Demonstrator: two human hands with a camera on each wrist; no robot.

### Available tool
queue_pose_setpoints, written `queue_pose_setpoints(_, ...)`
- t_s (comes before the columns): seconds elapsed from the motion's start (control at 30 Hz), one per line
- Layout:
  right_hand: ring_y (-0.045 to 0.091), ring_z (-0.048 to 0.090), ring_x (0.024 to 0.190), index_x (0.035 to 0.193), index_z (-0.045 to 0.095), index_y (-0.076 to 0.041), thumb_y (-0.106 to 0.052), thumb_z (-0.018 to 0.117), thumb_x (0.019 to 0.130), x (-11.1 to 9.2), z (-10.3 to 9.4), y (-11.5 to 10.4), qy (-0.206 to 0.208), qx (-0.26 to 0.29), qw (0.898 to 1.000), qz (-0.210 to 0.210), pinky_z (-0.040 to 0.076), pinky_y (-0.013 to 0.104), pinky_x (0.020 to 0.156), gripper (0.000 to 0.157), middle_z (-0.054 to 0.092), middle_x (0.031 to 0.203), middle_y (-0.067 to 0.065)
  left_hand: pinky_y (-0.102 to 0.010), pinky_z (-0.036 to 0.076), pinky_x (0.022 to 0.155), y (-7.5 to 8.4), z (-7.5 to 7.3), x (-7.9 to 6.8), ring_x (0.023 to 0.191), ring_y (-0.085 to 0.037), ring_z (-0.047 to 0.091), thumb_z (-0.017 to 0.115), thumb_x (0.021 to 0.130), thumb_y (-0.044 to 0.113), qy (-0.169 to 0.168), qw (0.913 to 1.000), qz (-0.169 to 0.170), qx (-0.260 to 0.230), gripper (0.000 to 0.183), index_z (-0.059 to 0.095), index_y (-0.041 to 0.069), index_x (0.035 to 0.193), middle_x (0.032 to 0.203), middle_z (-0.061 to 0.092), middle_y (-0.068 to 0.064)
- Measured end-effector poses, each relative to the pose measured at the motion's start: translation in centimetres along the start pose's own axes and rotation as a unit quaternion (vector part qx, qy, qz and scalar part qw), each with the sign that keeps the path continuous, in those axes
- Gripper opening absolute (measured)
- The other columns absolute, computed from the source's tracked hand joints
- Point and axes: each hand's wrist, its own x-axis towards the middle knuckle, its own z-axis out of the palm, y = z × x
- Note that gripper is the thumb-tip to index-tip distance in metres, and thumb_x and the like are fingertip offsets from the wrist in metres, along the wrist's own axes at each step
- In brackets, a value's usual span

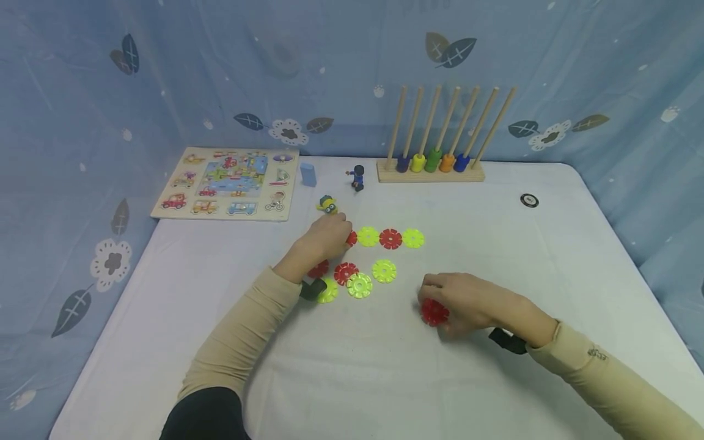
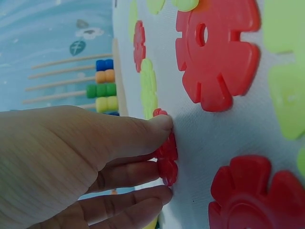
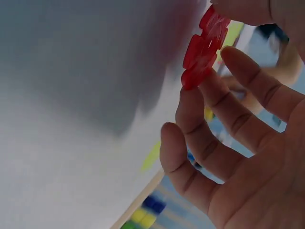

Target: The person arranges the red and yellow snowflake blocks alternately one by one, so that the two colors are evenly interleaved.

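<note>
My left hand (image 1: pixel 326 237) is at the left end of a row of flower-shaped plastic discs, thumb and fingers pinching the edges of a red disc (image 2: pixel 167 157) at the table surface. To its right in the row are a yellow-green disc (image 1: pixel 368 236), a red disc (image 1: pixel 390 239) and another yellow-green disc (image 1: pixel 413 238). Nearer me lie several loose discs, among them a red one (image 1: pixel 346 274) partly under a yellow-green one (image 1: pixel 359 285). Off to the right, my right hand (image 1: pixel 467 299) holds a red disc (image 3: pixel 202 55) tilted over the cloth, between thumb and fingers.
A wooden picture puzzle (image 1: pixel 225 183) lies at the back left, beside a blue block (image 1: pixel 308 175). Two small figures, one yellow (image 1: pixel 327 204) and one dark blue (image 1: pixel 358 178), stand beyond the row. Behind is a peg rack (image 1: pixel 431 174) with coloured beads; a black round piece (image 1: pixel 529 200) lies right.
</note>
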Motion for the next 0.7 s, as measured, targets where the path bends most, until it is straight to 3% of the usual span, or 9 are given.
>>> queue_pose_setpoints(0.37, 0.018, 0.060, 0.092, 0.109, 0.064, -0.018, -0.023, 0.083, 0.066, 1.1, -1.6, 6.6, 0.016, 0.026, 0.989, 0.142, 0.058, 0.037, 0.078, 0.047, 0.061, 0.106, 0.001, -0.032, 0.052, 0.086, -0.1, 0.1, 0.0, 0.092, -0.020, 0.057, 0.067, 0.091, 0.024, 0.004, 1.0000, 0.001, 0.002, 0.030, 0.064, 0.004, 0.113, 0.105, 0.061, -0.008)
queue_pose_setpoints(0.53, 0.022, 0.059, 0.095, 0.112, 0.063, -0.016, -0.024, 0.082, 0.069, 2.3, -2.2, 8.4, 0.013, 0.035, 0.985, 0.169, 0.057, 0.041, 0.080, 0.047, 0.061, 0.109, 0.004, -0.032, 0.052, 0.086, -0.1, 0.1, 0.0, 0.092, -0.020, 0.057, 0.066, 0.091, 0.024, 0.004, 1.0000, -0.001, 0.007, 0.030, 0.065, 0.004, 0.113, 0.106, 0.061, -0.008)
queue_pose_setpoints(0.7, 0.022, 0.058, 0.097, 0.112, 0.064, -0.016, -0.022, 0.079, 0.072, 3.7, -2.5, 9.7, 0.013, 0.052, 0.984, 0.167, 0.057, 0.041, 0.081, 0.043, 0.061, 0.109, 0.004, -0.032, 0.053, 0.084, 0.0, 0.2, 0.0, 0.092, -0.020, 0.058, 0.066, 0.091, 0.025, 0.003, 0.9999, 0.000, 0.011, 0.030, 0.065, 0.004, 0.113, 0.106, 0.061, -0.008)
